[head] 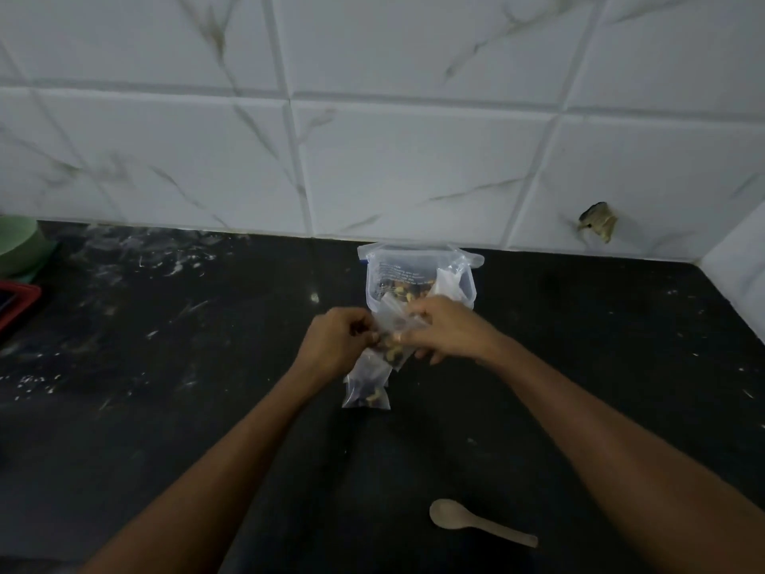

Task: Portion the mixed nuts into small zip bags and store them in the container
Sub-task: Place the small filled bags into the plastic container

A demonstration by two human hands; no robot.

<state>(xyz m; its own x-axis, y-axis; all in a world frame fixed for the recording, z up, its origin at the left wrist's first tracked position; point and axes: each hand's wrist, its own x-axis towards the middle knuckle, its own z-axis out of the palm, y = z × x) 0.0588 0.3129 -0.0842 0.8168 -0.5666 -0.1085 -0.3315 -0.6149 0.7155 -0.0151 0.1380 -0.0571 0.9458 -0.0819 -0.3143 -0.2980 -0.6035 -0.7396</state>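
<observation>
A small clear zip bag point(398, 330) with mixed nuts in it hangs between my two hands above the dark counter. My left hand point(337, 340) pinches its left edge and my right hand point(447, 330) pinches its right edge near the top. Just below lies a second filled zip bag point(366, 392) flat on the counter, partly under my left hand. Behind my hands stands a clear plastic container point(418, 272) with a blue-edged rim, holding nuts and another small bag point(449, 283).
A pale wooden spoon point(476, 522) lies on the black counter point(207, 366) at the front right. A green bowl point(18, 246) and a red tray point(16, 304) sit at the far left edge. White marbled tiles point(414, 167) form the wall behind.
</observation>
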